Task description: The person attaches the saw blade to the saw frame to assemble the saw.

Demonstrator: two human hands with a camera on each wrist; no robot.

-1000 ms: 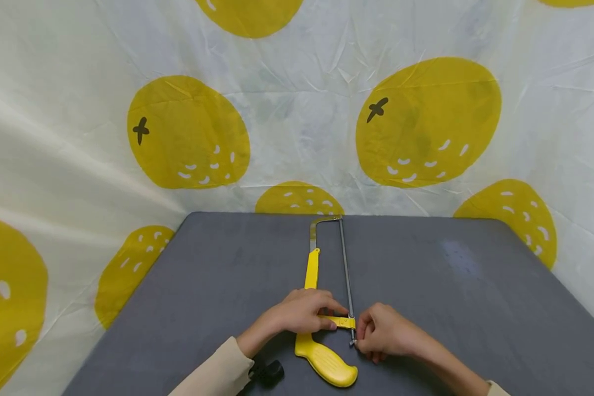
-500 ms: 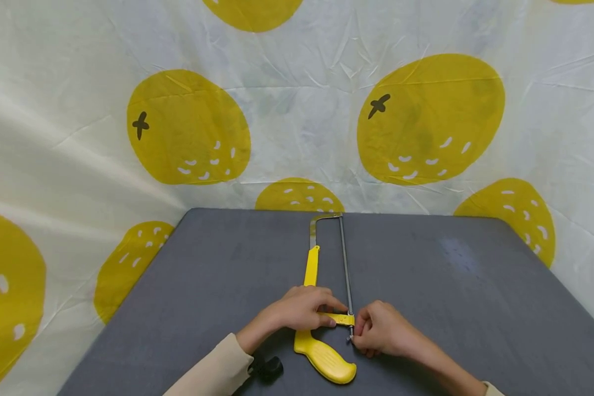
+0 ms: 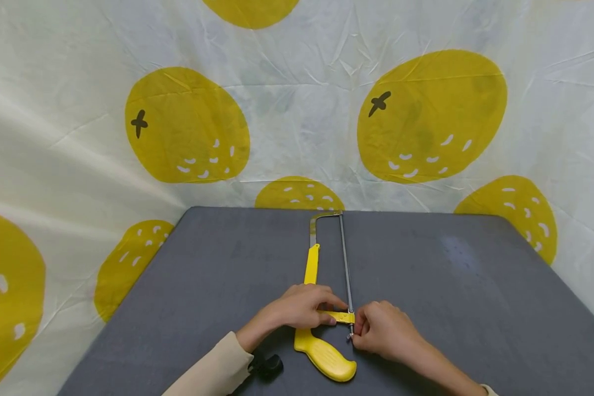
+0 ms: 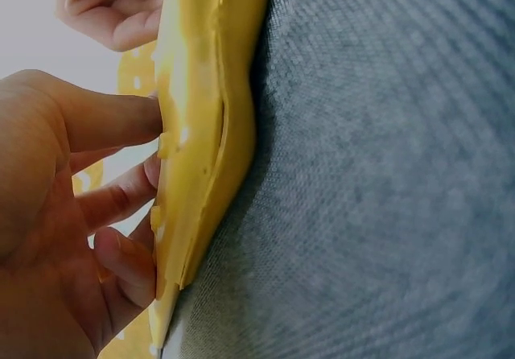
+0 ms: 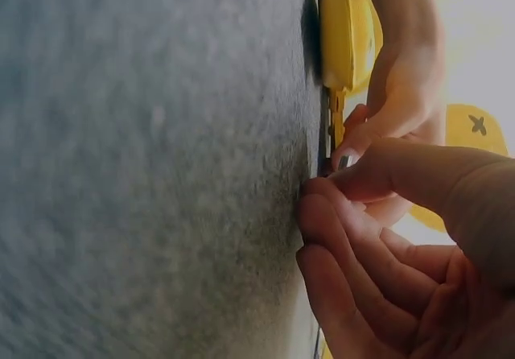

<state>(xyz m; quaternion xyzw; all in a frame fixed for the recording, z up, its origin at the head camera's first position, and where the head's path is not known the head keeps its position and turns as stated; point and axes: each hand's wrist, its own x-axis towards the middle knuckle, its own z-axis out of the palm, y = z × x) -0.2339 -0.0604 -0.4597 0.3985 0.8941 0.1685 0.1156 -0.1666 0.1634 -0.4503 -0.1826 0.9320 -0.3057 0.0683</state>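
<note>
A yellow-handled hacksaw [image 3: 312, 267] lies flat along the middle of a dark grey table [image 3: 218, 264], its metal far end close to the table's back edge and its curved handle [image 3: 328, 360] toward the person. The yellow frame runs on the left; a thin grey blade [image 3: 346, 269] runs nearly parallel on the right. A short yellow crosspiece [image 3: 344, 317] joins the two near the handle.

I see a left hand [image 3: 304, 307] reaching across the frame, its thumb and fingers gripping the saw around that crosspiece. The right hand [image 3: 383, 330], fingers curled, is at the blade's near end, just beside the crosspiece. Its thumb and forefinger seem to be pinching a small metal wing nut [image 3: 350, 336] there, though the fingertips partly hide it.

A pale cream sleeve [image 3: 218, 366] covers the left forearm; beside its cuff is a black object [image 3: 269, 367] too dark to make out.

Behind the table hangs a creased white cloth [image 3: 302, 126] printed with large yellow fruit [image 3: 433, 118], some marked with a dark cross and short white dashes.
</note>
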